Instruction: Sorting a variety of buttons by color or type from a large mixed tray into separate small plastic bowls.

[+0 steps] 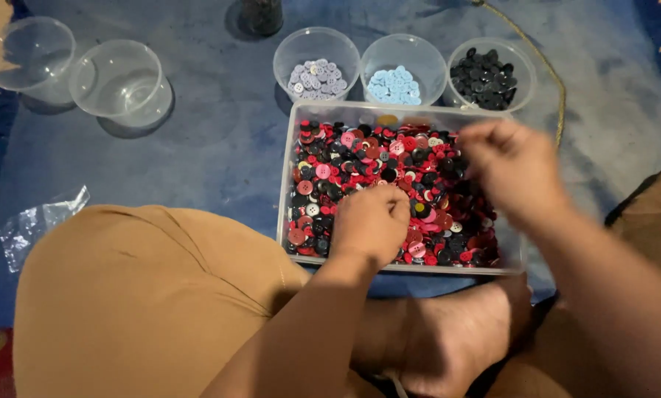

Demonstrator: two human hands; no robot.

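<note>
Head view. The left hand (371,221) rests knuckles-up on the mixed buttons (360,158) in the clear rectangular tray (289,147). Its fingers are curled down into the pile; whether they pinch a button cannot be told. The right hand (513,169) is raised over the tray's far right corner and is motion-blurred. Its fingers are bunched narrow, and any button between them is hidden.

Beyond both sets of fingers stand three round clear cups in a row, just past the tray's far wall:
- lilac-button cup (316,63), bottom partly covered;
- light-blue-button cup (402,68), bottom partly covered;
- black-button cup (490,72), nearest the right fingers, the fullest.

Far to the left of the left fingers, two empty clear cups (120,81) sit on the blue rug (212,125).

Progress: judged early. The tray remains heaped with red, pink, black and white buttons; no red or pink cup is started.
</note>
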